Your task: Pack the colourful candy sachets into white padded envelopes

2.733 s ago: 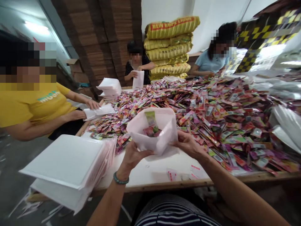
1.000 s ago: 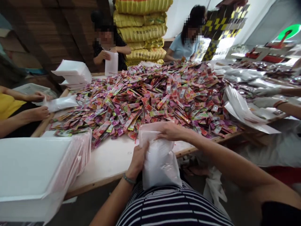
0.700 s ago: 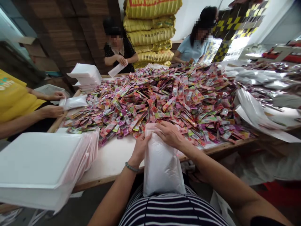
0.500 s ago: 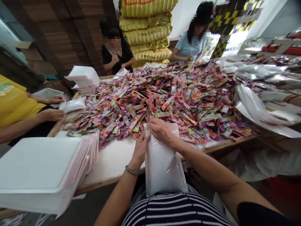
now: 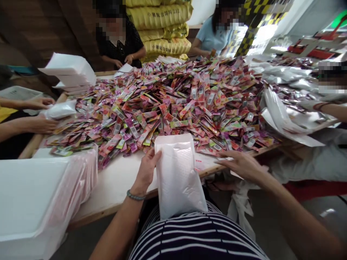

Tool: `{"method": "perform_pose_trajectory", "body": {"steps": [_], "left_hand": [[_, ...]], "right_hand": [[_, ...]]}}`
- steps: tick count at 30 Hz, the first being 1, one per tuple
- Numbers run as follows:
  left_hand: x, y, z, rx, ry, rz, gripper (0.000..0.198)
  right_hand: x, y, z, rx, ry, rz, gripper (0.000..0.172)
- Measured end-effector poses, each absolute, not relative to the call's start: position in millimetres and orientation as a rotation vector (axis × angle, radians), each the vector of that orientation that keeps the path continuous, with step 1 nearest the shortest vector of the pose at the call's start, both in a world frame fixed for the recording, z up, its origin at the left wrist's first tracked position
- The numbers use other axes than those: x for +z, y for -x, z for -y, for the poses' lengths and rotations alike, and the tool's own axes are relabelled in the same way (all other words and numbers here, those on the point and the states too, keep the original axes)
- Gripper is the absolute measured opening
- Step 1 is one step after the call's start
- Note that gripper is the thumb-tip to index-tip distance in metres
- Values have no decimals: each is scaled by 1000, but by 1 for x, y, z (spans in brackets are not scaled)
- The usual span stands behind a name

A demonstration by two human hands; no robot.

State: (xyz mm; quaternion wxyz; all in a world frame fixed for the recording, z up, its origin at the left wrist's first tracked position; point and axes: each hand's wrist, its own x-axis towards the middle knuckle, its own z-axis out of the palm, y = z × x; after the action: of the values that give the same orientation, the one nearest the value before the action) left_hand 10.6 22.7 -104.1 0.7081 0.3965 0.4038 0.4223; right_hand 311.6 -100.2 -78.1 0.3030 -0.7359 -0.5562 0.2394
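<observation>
A white padded bubble mailer (image 5: pixel 179 177) stands upright against my striped top, its upper end at the table edge. My left hand (image 5: pixel 148 168) is closed on its upper left edge, thumb in front. Off to the right of the mailer, my right hand (image 5: pixel 242 164) is slightly blurred, with its fingers pressed together on a thin white strip (image 5: pixel 226 159). Just beyond the mailer lies a wide heap of small, colourful flat sachets (image 5: pixel 173 104), mostly pink, purple and green.
A stack of white mailers (image 5: pixel 32 195) lies at the near left, another stack (image 5: pixel 73 70) farther back. Filled silvery mailers (image 5: pixel 282 112) rest at the right. Co-workers sit around the table; one person's hands (image 5: pixel 40 113) hold a white pouch (image 5: pixel 61 109). Yellow sacks (image 5: pixel 165 32) stand behind.
My right hand has left the mailer's top and moved right, now with a thin white strip. My left hand keeps its hold on the mailer's edge. The view has shifted slightly.
</observation>
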Motion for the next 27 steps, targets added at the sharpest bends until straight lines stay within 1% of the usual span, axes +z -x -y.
{"method": "perform_pose_trajectory", "body": {"steps": [2,4,7,10,12,15,17,18,20,22,25,27], "left_hand": [[-102,-11,-23,941,-904,-904,57],[-102,-14,-23,921,-931,-939,63],[-111,-18,-27,873,-905,-1002,66],[-129,-15,-35,839,-860,-1065,61],[-141,-10,-42,829,-916,-1105,53],[-151,1,-48,792,-1185,-1207,35],[-149,8,-49,753,-1432,-1303,26],[-145,12,-48,748,-1545,-1327,24],[-136,18,-44,787,-1741,-1297,25],[-128,24,-36,825,-1945,-1183,27],[-124,35,-24,751,-2265,-1016,38],[-127,42,-17,664,-2414,-970,44]], "right_hand": [[-91,-278,81,934,1773,1405,42],[-104,-246,52,1289,1451,1241,54],[-124,-216,17,1589,1197,938,53],[-144,-210,3,1634,1202,778,50],[-155,-214,1,1606,1262,779,48],[-160,-222,2,1497,1366,922,42],[-154,-227,4,1334,1387,1095,42],[-149,-230,5,1222,1395,1189,42],[-137,-235,7,979,1429,1374,37],[-126,-242,10,780,1470,1563,28],[-120,-252,17,609,1415,1861,21],[-120,-257,24,535,1339,2027,22]]}}
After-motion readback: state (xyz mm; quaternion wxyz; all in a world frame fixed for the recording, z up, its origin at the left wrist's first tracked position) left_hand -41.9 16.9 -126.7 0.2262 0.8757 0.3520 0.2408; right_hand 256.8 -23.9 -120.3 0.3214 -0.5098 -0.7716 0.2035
